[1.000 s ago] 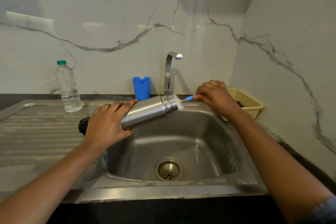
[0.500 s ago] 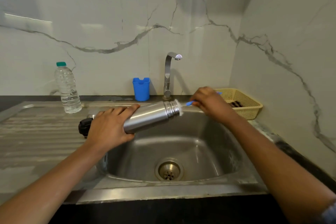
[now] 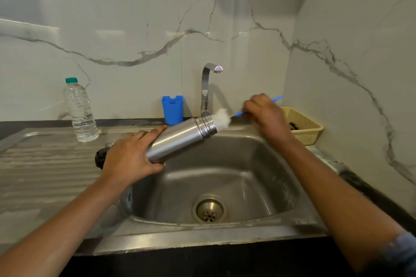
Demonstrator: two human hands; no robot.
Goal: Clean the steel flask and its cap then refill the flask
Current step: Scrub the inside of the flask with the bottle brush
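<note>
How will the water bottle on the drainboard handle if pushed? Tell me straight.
The bottle seems to hold water, so it is probably hefty for its size. Standing tall and narrow on the ribbed drainboard, it may tip rather than slide. Its thin ridged plastic would likely dent under a squeeze.

Blue holder (image 3: 172, 110) against the marble wall (image 3: 135, 29), yellow basket (image 3: 304, 128) in the corner

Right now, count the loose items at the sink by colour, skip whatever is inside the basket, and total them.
Steel: 1, flask
Blue: 2, holder and blue-handled brush
Black: 1, cap
Clear: 1, water bottle
Yellow: 1, basket
Total: 6
</note>
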